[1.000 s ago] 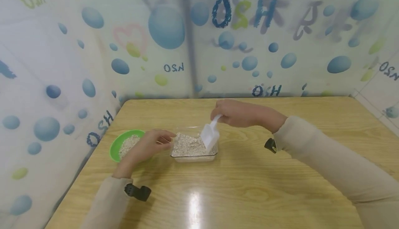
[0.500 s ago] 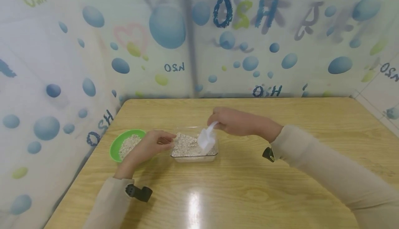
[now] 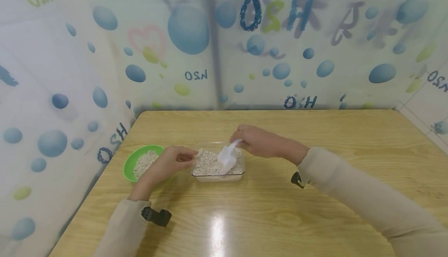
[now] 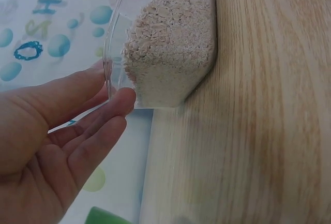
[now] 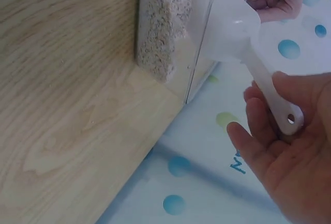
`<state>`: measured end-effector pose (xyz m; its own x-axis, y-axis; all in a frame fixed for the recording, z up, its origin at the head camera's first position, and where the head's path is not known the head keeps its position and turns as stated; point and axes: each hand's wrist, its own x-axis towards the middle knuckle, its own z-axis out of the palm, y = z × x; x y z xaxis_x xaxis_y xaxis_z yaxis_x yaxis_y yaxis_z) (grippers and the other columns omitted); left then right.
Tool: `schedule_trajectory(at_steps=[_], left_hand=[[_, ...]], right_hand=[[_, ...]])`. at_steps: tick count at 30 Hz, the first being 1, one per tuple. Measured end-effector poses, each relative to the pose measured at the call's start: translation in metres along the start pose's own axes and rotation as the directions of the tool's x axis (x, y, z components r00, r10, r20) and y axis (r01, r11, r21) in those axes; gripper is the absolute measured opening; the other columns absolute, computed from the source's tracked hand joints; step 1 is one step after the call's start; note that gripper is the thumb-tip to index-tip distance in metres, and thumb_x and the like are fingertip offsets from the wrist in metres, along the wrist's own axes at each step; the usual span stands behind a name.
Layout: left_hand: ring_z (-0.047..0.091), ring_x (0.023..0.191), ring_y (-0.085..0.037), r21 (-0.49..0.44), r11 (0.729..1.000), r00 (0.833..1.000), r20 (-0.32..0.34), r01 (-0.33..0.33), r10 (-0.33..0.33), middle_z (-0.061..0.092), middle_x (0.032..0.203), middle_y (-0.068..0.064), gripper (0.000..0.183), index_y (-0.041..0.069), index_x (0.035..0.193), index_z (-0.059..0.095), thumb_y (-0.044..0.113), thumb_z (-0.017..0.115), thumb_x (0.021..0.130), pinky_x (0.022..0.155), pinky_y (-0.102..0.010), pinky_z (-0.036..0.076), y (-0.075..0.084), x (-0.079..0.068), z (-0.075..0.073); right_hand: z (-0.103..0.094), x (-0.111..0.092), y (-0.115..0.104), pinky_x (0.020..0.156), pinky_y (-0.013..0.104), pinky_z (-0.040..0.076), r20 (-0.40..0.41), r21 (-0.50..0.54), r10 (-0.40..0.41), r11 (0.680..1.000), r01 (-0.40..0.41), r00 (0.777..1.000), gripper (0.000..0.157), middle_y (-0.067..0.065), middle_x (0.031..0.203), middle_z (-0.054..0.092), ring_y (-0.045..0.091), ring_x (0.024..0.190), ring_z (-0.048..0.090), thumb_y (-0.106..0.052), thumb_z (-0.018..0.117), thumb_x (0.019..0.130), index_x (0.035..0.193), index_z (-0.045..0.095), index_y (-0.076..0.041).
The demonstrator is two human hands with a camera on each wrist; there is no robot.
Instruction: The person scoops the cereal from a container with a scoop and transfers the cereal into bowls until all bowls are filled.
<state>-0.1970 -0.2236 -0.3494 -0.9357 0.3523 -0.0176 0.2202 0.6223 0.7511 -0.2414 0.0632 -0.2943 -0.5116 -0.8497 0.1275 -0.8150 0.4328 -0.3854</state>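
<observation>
A clear rectangular container (image 3: pixel 217 177) on the table holds a deep layer of oats (image 3: pixel 205 164). My left hand (image 3: pixel 163 167) pinches its left end; in the left wrist view the thumb and fingertips meet the clear wall (image 4: pixel 116 53) near the rim. My right hand (image 3: pixel 261 142) grips the handle of a white plastic scoop (image 3: pixel 227 159). The scoop is tilted over the container, its front edge down at the oats. In the right wrist view the scoop handle (image 5: pixel 269 87) lies between thumb and fingers. How deep the scoop's lip sits is hard to tell.
A green bowl (image 3: pixel 129 165) with more oats stands left of the container, partly behind my left hand and forearm. The wooden table (image 3: pixel 280 210) meets a patterned wall covering (image 3: pixel 245 74) at the back and left.
My right hand has moved left and toward me, carrying the scoop lower and further left over the oats. The left hand and the container have stayed in place.
</observation>
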Motion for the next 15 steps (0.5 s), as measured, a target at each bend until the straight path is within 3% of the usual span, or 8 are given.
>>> schedule_trajectory(at_steps=[8, 15], left_hand=[[0.06, 0.098, -0.026, -0.002, 1.0, 1.0, -0.004, -0.006, 0.006, 0.06, 0.114, -0.016, 0.036, -0.002, 0.118, 0.06, 0.012, 0.065, 0.086, 0.081, -0.035, 0.051, 0.0006, -0.0002, -0.0001], [0.06, 0.098, -0.026, -0.003, 1.0, 1.0, -0.013, 0.002, -0.002, 0.06, 0.114, -0.016, 0.036, -0.001, 0.118, 0.061, 0.012, 0.066, 0.085, 0.081, -0.034, 0.051, 0.0003, 0.0004, 0.0007]], right_hand=[[-0.0059, 0.0023, 0.0086, 0.083, 0.033, 0.049, 0.097, -0.01, 0.073, 0.997, -0.072, 0.993, 0.018, 0.011, 0.1, 0.065, 0.023, 0.094, 0.06, -0.003, 0.059, 0.087, 0.103, 0.067, 0.001], [-0.004, 0.0061, 0.0109, 0.077, 0.03, 0.05, 0.12, -0.027, 0.044, 0.999, -0.041, 0.992, 0.014, 0.005, 0.09, 0.068, 0.017, 0.083, 0.062, -0.001, 0.064, 0.083, 0.095, 0.07, -0.002]])
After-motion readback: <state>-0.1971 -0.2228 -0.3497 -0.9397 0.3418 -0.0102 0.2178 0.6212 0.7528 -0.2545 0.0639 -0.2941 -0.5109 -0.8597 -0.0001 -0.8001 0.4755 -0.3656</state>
